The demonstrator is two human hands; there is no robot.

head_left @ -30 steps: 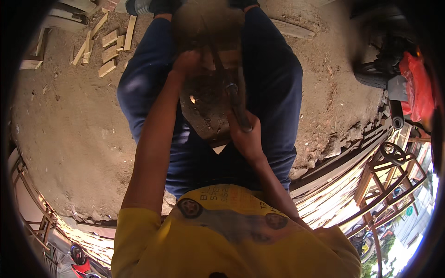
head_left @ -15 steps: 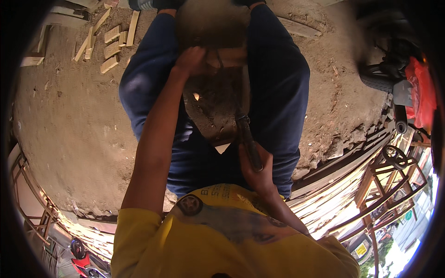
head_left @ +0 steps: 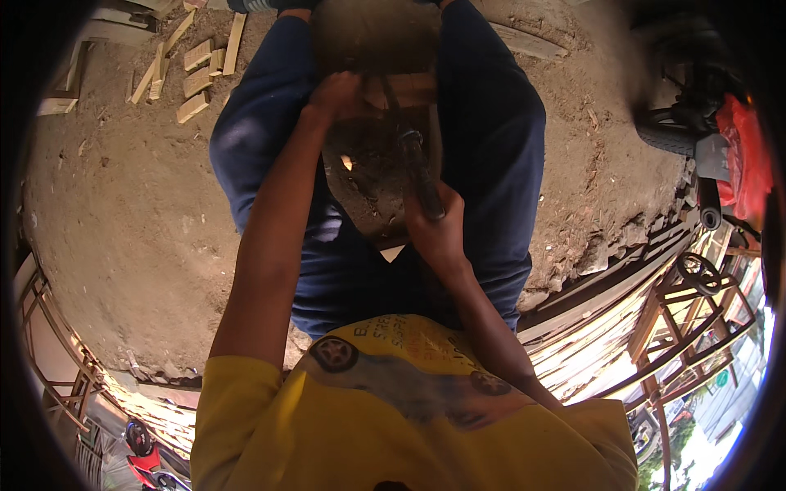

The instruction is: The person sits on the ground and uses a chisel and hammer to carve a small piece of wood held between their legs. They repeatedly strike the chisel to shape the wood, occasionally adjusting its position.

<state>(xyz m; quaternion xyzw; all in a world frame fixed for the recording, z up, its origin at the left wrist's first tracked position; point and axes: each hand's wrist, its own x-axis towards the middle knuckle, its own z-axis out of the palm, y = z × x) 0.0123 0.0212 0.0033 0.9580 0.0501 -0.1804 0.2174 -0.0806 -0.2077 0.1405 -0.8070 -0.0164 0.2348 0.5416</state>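
Observation:
Between my knees, a reddish-brown wooden block (head_left: 413,88) lies crosswise in shadow. My left hand (head_left: 337,92) is closed at the block's left end, its fingertips mostly hidden in the dark. My right hand (head_left: 437,229) is wrapped round the dark straight handle of a hand tool (head_left: 415,155). A metal collar sits at the top of the handle, and a narrow dark blade reaches from it to the block. The blade's edge is too dim to make out. Below the block, a small pale wood chip (head_left: 347,163) lies on the dark ground.
Several cut wood pieces (head_left: 196,82) lie on the dirt floor at far left. A plank (head_left: 528,41) lies beyond my right knee. On the right are a black tyre (head_left: 665,135), a red plastic bag (head_left: 741,164) and a wooden frame (head_left: 655,352) beside stacked slats.
My right hand and the dark-handled tool have moved forward, away from my body, toward the block. My left hand has stayed at the block's left end, shifting only slightly.

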